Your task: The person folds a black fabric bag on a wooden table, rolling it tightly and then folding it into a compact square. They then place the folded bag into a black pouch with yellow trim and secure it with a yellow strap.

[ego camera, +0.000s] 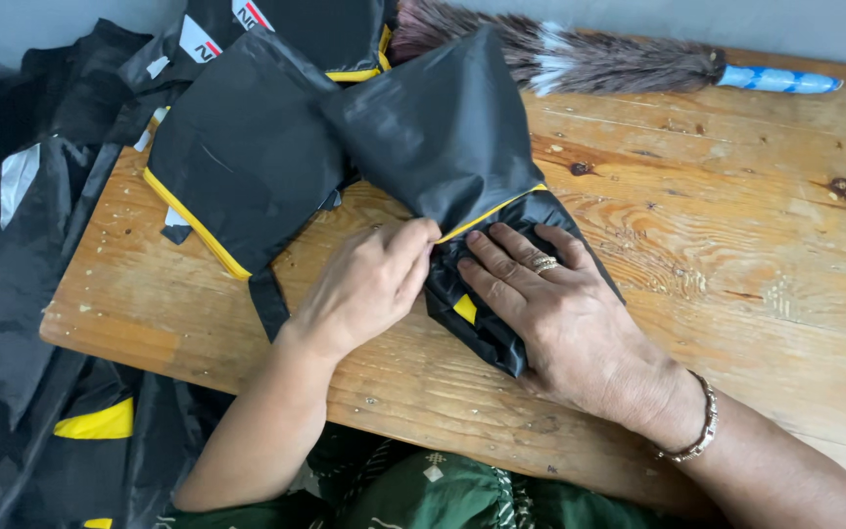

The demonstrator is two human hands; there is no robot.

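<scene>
Wooden table, right side bare, both hands (fingers flat, gripping nothing) pressing black yellow-edged cloth near its front edge.

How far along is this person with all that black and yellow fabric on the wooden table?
Done, it seems: a flat black fabric piece with yellow edging lies finished behind the hands. In hand: the left hand and right hand press a crumpled black fabric piece with yellow trim onto the worn wooden table. Left: a heap of loose black fabric hangs off the table's left edge.
</scene>
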